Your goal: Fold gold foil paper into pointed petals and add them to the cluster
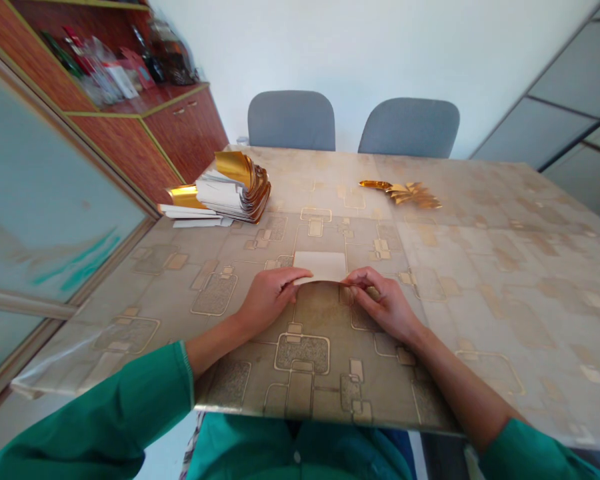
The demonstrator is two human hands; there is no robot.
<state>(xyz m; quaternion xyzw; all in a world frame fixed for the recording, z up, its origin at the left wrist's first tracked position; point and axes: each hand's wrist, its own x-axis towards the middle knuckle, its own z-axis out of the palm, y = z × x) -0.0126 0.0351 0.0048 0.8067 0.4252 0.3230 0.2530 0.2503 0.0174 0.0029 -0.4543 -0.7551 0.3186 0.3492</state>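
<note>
Head view, looking down at a table (pixel 480 280) covered in a glossy beige cloth with a pattern of gold squares. Everything below is placed relative to the small sheet (pixel 320 267) lying flat at the middle of that table, white face up. My left hand (pixel 270 300) presses on the sheet's near left corner and my right hand (pixel 385 307) on its near right corner; the fingertips of both are closed down on the near edge, which curls up and shows a shiny gold underside. Whether I pinch that edge or only press it, I cannot quite tell. Both my sleeves are green.

Beyond the sheet and to its left sits a stack of gold-and-white sheets (pixel 225 193), fanned and curled, well apart from my hands. Beyond the sheet and to its right lies a small pile of folded gold pieces (pixel 405 193). Farther back stand two grey chairs (pixel 350 123). Far left of the sheet, a wooden cabinet (pixel 170 127) holds bottles and packets on its open shelf.
</note>
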